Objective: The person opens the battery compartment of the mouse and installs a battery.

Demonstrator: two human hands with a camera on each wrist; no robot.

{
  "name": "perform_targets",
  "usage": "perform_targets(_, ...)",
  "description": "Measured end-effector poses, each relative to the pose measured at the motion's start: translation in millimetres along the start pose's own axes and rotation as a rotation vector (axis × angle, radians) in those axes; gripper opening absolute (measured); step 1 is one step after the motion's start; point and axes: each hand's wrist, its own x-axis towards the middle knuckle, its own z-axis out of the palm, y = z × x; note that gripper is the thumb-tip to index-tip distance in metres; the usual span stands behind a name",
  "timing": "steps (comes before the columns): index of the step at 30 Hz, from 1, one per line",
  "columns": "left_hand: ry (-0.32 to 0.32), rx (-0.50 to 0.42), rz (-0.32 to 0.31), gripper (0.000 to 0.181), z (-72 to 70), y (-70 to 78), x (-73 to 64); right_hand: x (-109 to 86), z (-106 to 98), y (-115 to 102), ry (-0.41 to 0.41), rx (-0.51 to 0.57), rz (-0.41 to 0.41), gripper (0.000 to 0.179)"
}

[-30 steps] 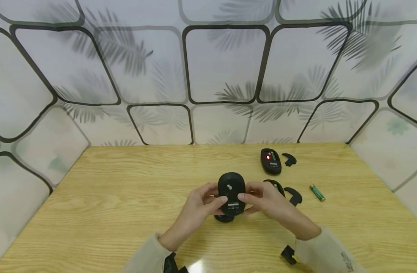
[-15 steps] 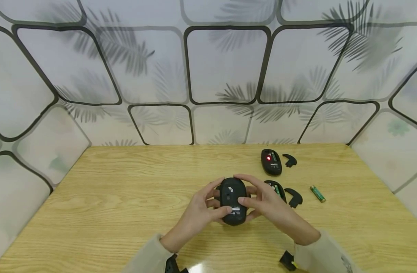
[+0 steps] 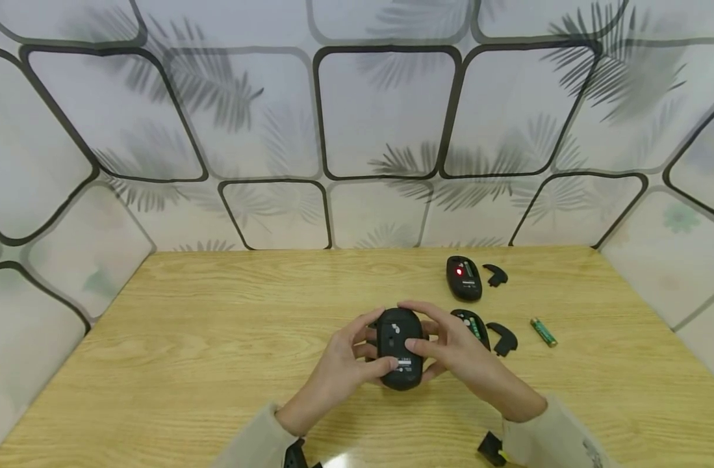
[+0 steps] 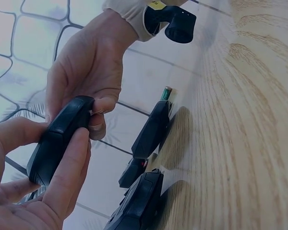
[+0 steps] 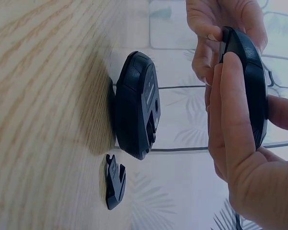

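Note:
A black computer mouse [image 3: 399,354] is held underside up between both hands, its label and sensor window facing the head camera. My left hand [image 3: 347,361] grips its left side, thumb on the underside near the label. On the right side my right hand [image 3: 456,351] grips it, index finger over the far edge and thumb on the underside. In the left wrist view the held mouse [image 4: 57,139] stands edge-on, clear of the table. Another mouse [image 4: 139,201] lies on the wood below, mostly hidden behind the hands in the head view.
An upturned mouse with batteries [image 3: 472,325] lies beside a curved black cover [image 3: 501,338]. Farther back are a mouse with a red light [image 3: 464,277] and a second cover [image 3: 497,274]. One green battery [image 3: 544,331] lies to the right on the wooden table [image 3: 216,338].
The held mouse has come lower and nearer, tilting to show more of its underside. The right index finger has moved onto its far edge. Over the last half second the hands barely moved.

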Motion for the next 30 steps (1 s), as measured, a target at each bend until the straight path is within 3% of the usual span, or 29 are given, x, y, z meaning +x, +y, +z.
perform_targets(9,-0.001,0.005,0.003,0.072,0.6,-0.5,-0.4,-0.3,0.2,1.1,-0.01,0.011,-0.02,0.061)
perform_targets(17,-0.006,0.016,0.012,0.07,3.2,-1.7,-1.0,-1.3,-1.2,0.7,-0.073,0.038,-0.053,0.055)
perform_targets(30,0.004,0.05,0.024,0.071,5.7,-1.6,-1.2,-1.6,0.3,-1.3,-0.067,-0.055,-0.034,0.047)
